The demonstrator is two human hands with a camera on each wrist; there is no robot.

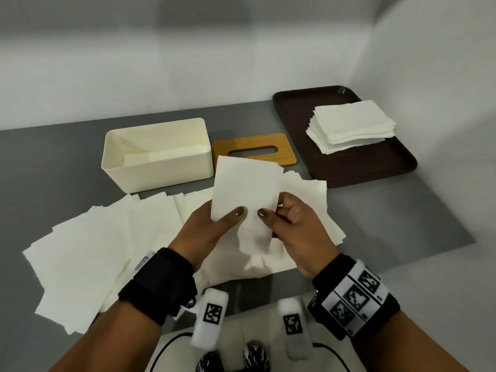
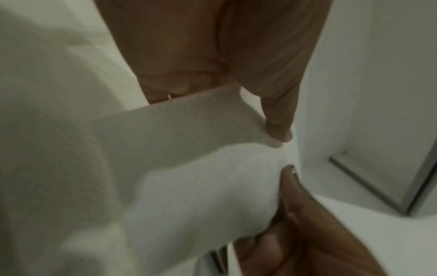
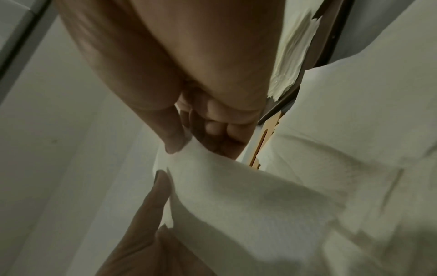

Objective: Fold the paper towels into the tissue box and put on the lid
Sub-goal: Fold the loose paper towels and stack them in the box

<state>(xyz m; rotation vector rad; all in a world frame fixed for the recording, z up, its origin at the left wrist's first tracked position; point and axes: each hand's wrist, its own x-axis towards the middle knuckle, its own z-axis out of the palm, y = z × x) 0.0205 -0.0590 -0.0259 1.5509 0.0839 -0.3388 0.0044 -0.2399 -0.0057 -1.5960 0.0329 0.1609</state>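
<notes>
Both hands hold one folded white paper towel upright above the table, in front of the lid. My left hand pinches its lower left edge with the thumb on top. My right hand pinches its lower right edge, fingers curled behind the sheet. The cream tissue box stands open at the back left with a folded towel lying inside. The wooden lid with an oval slot lies flat beside the box. In the wrist views the towel hangs between thumb and fingers.
Several unfolded towels are spread over the grey table below my hands. A dark brown tray at the back right carries a stack of towels. White walls close off the back and right.
</notes>
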